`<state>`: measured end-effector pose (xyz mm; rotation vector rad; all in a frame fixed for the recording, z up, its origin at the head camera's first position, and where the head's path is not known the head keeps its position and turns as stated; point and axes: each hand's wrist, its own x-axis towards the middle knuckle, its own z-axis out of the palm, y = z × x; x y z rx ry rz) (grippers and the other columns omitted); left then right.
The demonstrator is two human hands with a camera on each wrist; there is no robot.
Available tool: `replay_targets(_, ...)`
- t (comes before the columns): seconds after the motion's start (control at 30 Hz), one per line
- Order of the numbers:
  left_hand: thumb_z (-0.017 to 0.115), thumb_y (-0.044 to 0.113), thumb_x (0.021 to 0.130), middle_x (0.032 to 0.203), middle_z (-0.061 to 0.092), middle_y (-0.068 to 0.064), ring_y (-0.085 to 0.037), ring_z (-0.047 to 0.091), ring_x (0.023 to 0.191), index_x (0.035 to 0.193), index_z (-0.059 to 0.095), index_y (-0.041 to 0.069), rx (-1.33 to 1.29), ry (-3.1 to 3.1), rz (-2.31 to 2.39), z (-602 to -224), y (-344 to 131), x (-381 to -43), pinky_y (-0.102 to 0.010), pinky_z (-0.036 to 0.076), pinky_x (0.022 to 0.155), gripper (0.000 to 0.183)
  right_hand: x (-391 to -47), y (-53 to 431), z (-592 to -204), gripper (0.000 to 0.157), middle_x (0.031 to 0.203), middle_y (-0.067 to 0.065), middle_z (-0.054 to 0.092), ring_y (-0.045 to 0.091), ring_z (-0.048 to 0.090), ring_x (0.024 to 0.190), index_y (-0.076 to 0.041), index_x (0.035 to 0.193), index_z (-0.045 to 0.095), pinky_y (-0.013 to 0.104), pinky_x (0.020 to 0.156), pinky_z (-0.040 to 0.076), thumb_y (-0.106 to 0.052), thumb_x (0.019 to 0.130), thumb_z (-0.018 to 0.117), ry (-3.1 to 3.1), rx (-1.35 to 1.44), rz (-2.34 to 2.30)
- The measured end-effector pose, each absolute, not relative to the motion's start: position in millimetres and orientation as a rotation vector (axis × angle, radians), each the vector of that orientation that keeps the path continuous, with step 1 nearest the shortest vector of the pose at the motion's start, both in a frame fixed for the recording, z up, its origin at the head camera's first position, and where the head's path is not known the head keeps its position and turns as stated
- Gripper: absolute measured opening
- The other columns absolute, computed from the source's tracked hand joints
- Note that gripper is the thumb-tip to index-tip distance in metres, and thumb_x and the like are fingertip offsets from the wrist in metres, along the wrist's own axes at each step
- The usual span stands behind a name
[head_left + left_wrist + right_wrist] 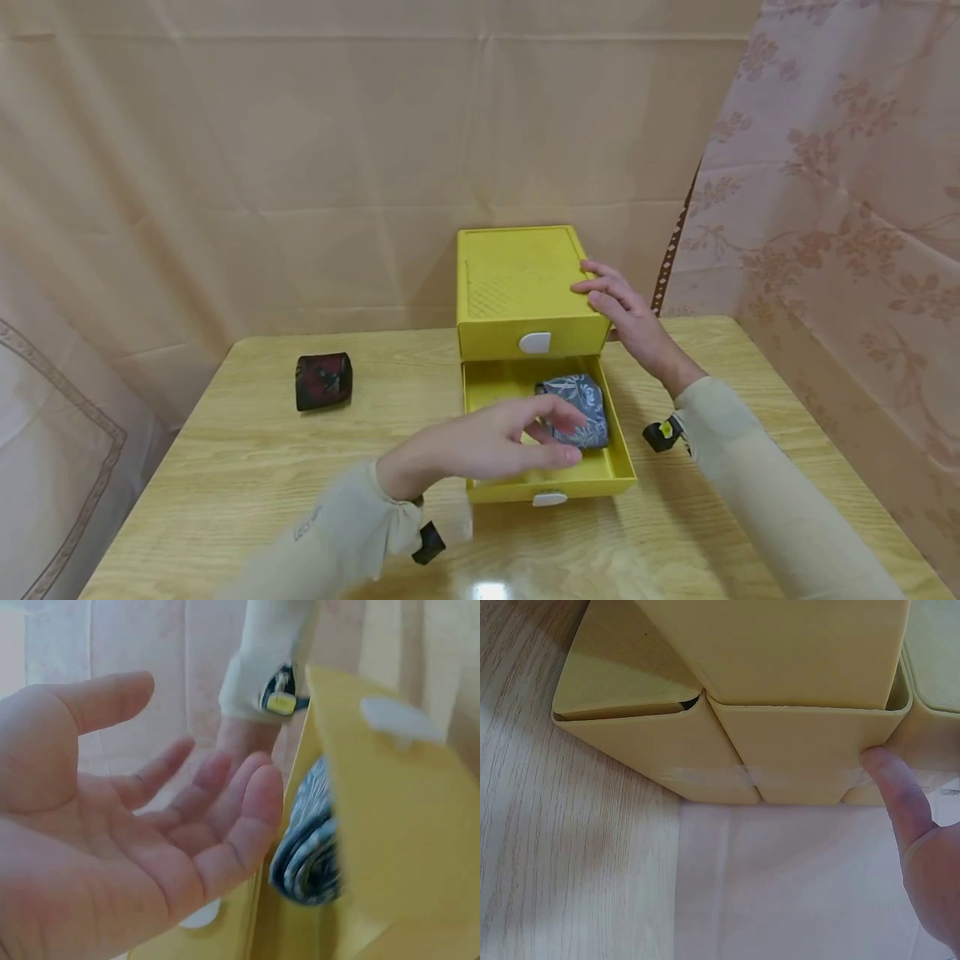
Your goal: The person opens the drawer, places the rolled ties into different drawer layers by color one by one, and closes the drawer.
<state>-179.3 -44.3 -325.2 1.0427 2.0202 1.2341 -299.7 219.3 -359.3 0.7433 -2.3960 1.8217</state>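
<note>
Closest in view, the left hand (487,442), fingers and thumb apart, hung over the pulled-out lower drawer (600,487), where a rolled blue-grey patterned cloth (581,396) lay toward the right. With fingers outstretched, the right hand (630,318) touched the right edge of the yellow cabinet (517,267), and a dark bundle (322,382) sat leftward on the table (262,483).

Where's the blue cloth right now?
In the head view, the cloth lies inside the open lower drawer, toward its right side, lower in the picture than the upper drawer.
</note>
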Motion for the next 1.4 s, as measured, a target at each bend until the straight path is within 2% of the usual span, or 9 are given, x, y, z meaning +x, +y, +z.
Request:
replay_targets(0.17, 0.059, 0.013, 0.104, 0.131, 0.061, -0.007, -0.004, 0.061, 0.113, 0.134, 0.056, 0.003, 1.124, 1.812, 1.392, -340, -41, -164, -0.025, 0.05, 0.097, 0.032, -300, 219, -360, 0.04, 0.162, -0.008, 0.026, 0.028, 0.03, 0.146, -0.005, 0.133, 0.059, 0.04, 0.076, 0.059, -0.034, 0.11, 0.044, -2.396, 0.74, 1.822)
replay_targets(0.27, 0.053, 0.013, 0.106, 0.133, 0.061, -0.015, -0.005, 0.061, 0.115, 0.133, 0.056, 0.001, 1.137, 1.716, 1.452, -348, -39, -156, -0.027, 0.051, 0.098, 0.03, -299, 220, -360, 0.04, 0.162, -0.009, 0.026, 0.028, 0.03, 0.145, -0.005, 0.133, 0.059, 0.041, 0.076, 0.059, -0.034, 0.11, 0.044, -2.402, 0.735, 1.813)
replay_targets(0.43, 0.029, 0.029, 0.114, 0.144, 0.054, -0.021, -0.007, 0.058, 0.124, 0.143, 0.049, -0.003, 1.14, 1.534, 1.45, -363, -34, -146, -0.03, 0.047, 0.104, 0.048, -298, 220, -361, 0.04, 0.163, -0.009, 0.026, 0.028, 0.029, 0.146, -0.006, 0.133, 0.059, 0.044, 0.075, 0.057, -0.034, 0.11, 0.044, -2.413, 0.726, 1.8)
replay_targets(0.5, 0.02, 0.037, 0.114, 0.148, 0.05, -0.021, -0.007, 0.055, 0.127, 0.148, 0.044, -0.004, 1.164, 1.491, 1.42, -367, -32, -144, -0.03, 0.045, 0.106, 0.058, -298, 220, -361, 0.04, 0.163, -0.008, 0.025, 0.029, 0.029, 0.146, -0.005, 0.133, 0.059, 0.043, 0.075, 0.058, -0.034, 0.11, 0.044, -2.408, 0.732, 1.802)
replay_targets(0.6, 0.013, 0.045, 0.112, 0.151, 0.047, -0.021, -0.006, 0.054, 0.129, 0.15, 0.041, -0.004, 1.204, 1.476, 1.384, -374, -29, -143, -0.029, 0.043, 0.108, 0.068, -299, 220, -360, 0.039, 0.163, -0.007, 0.025, 0.03, 0.029, 0.146, -0.005, 0.133, 0.059, 0.042, 0.074, 0.058, -0.033, 0.11, 0.044, -2.396, 0.742, 1.812)
replay_targets(0.8, 0.011, 0.047, 0.111, 0.153, 0.045, -0.019, -0.007, 0.052, 0.131, 0.151, 0.04, -0.004, 1.184, 1.443, 1.375, -384, -23, -145, -0.029, 0.043, 0.108, 0.071, -299, 219, -359, 0.039, 0.163, -0.006, 0.025, 0.029, 0.027, 0.148, -0.004, 0.132, 0.059, 0.041, 0.074, 0.058, -0.032, 0.11, 0.044, -2.394, 0.744, 1.812)
replay_targets(1.07, 0.005, 0.043, 0.112, 0.157, 0.04, -0.019, -0.01, 0.047, 0.136, 0.157, 0.031, -0.001, 1.087, 1.401, 1.366, -395, -20, -146, -0.029, 0.041, 0.109, 0.068, -299, 218, -360, 0.038, 0.164, -0.005, 0.025, 0.031, 0.027, 0.147, -0.005, 0.132, 0.059, 0.041, 0.074, 0.058, -0.032, 0.11, 0.044, -2.392, 0.749, 1.802)
replay_targets(1.23, 0.008, 0.041, 0.112, 0.158, 0.039, -0.015, -0.009, 0.045, 0.138, 0.157, 0.032, 0.001, 1.099, 1.391, 1.343, -402, -18, -143, -0.029, 0.04, 0.109, 0.065, -298, 219, -359, 0.038, 0.163, -0.006, 0.025, 0.029, 0.027, 0.147, -0.005, 0.132, 0.06, 0.041, 0.074, 0.058, -0.032, 0.11, 0.044, -2.387, 0.742, 1.808)
replay_targets(1.4, 0.012, 0.04, 0.113, 0.158, 0.041, -0.009, -0.01, 0.046, 0.137, 0.156, 0.036, 0.004, 0.978, 1.383, 1.315, -413, -14, -138, -0.028, 0.043, 0.107, 0.062, -299, 219, -359, 0.038, 0.163, -0.006, 0.025, 0.029, 0.026, 0.148, -0.005, 0.132, 0.06, 0.04, 0.075, 0.058, -0.032, 0.11, 0.044, -2.385, 0.745, 1.806)
